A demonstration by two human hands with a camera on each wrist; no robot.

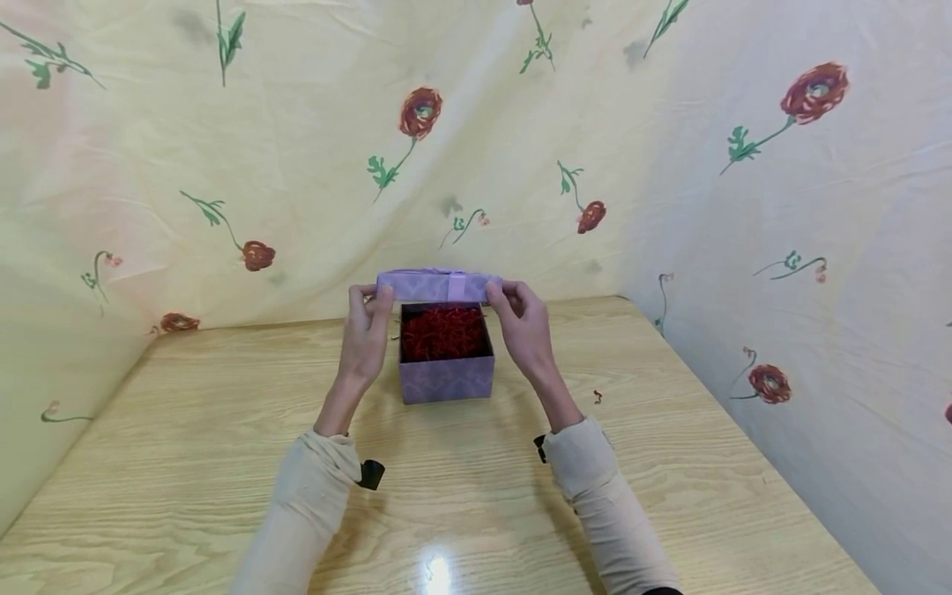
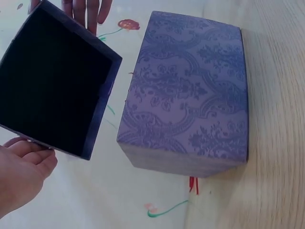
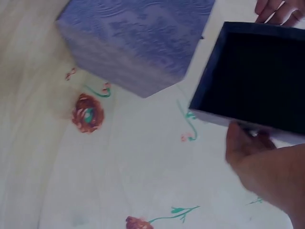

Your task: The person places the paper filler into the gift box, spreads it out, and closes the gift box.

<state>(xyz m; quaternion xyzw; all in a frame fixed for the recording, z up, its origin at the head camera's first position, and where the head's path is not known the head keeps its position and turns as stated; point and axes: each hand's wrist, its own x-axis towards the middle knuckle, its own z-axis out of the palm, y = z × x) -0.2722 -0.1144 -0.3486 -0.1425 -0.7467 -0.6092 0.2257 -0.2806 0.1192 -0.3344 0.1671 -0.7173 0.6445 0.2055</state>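
Note:
Both hands hold a purple box lid (image 1: 420, 287) by its two ends, raised above the back of an open gift box. My left hand (image 1: 364, 335) grips the left end and my right hand (image 1: 525, 326) the right end, thumbs toward me. A light purple ribbon crosses the lid. Below stands the purple patterned box (image 1: 448, 380), filled with red shredded paper (image 1: 444, 332). From the left wrist, the lid's dark inside (image 2: 52, 86) faces the camera beside the box's wall (image 2: 190, 86). The right wrist view also shows the dark hollow lid (image 3: 257, 81) gripped along its edge.
The box stands on a light wood-grain table (image 1: 223, 463). A small red paper shred (image 1: 597, 397) lies to the right of it. Cream cloth with printed red flowers (image 1: 421, 113) hangs behind and along both sides.

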